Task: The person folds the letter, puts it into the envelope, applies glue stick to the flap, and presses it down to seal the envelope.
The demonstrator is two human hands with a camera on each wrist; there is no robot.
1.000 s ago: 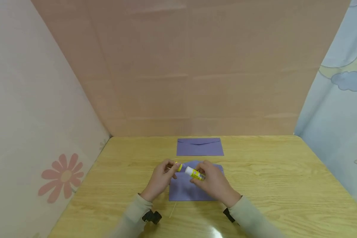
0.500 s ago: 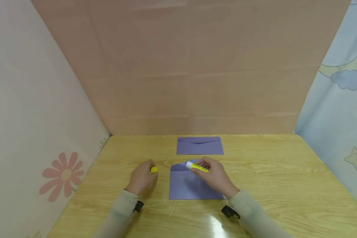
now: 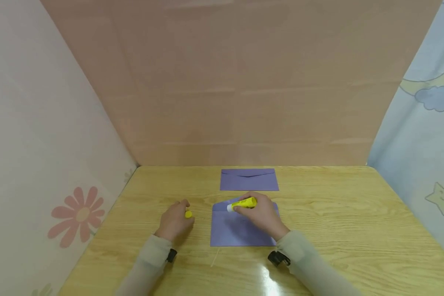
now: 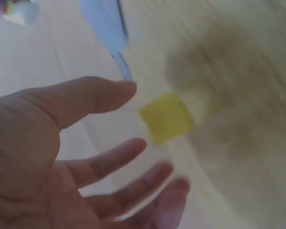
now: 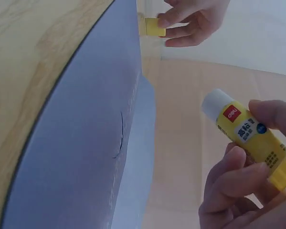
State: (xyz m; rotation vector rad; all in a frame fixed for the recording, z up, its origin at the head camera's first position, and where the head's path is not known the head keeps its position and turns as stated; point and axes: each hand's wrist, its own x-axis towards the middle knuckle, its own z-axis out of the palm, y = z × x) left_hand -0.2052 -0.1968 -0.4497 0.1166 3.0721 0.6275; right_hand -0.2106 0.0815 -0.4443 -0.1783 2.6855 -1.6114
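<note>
My right hand [image 3: 263,216] grips a yellow glue stick [image 5: 251,133] with a white end, between thumb and fingers. The stick is tilted above the flap of a purple envelope [image 3: 229,232]; its white end points left. In the right wrist view the stick is apart from the paper, and the flap [image 5: 139,162] is folded open. Left of the envelope, a yellow cap [image 4: 167,119] stands on the table. My left hand [image 3: 173,221] is around it with thumb and fingers spread; in the left wrist view they look apart from the cap.
A second purple envelope [image 3: 249,183], its flap down, lies farther back on the wooden table [image 3: 336,230]. A thin pale strip [image 3: 215,258] lies near the front. A pinkish backdrop [image 3: 244,82] rises behind the table, with patterned sheets at both sides.
My left hand has moved left, away from the glue stick, with the cap, set it on the table and loosened its fingers. The right hand has turned the stick so its white end points lower.
</note>
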